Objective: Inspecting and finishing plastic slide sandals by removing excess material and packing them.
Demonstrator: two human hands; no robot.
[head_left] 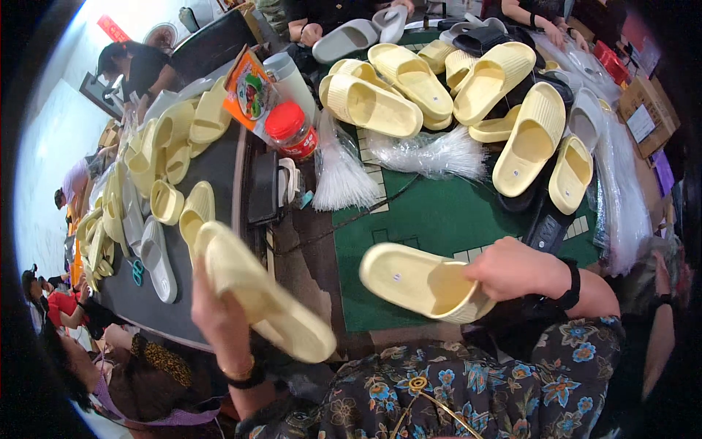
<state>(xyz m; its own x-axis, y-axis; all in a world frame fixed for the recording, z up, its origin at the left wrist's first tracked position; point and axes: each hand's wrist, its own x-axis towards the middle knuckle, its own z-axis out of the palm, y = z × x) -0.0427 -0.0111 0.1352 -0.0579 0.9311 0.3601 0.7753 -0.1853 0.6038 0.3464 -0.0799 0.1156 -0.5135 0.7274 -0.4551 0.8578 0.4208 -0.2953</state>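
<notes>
Head view: left hand (219, 311) behind slipper (259, 293)

red-lidded jar (291, 130), clear bag bundles (431, 154), piled yellow slippers (409, 80) on green mat (439, 219)

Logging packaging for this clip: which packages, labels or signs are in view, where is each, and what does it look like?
Snack bag: upper left of the green mat, leaning, orange with a green and red picture.
Jar: beside the bag, red lid, red label.
Cardboard box: far right edge, brown with a white label.
Wall sign: top left, a red strip.
Slipper stickers: small round white dots inside the yellow slippers.
</notes>
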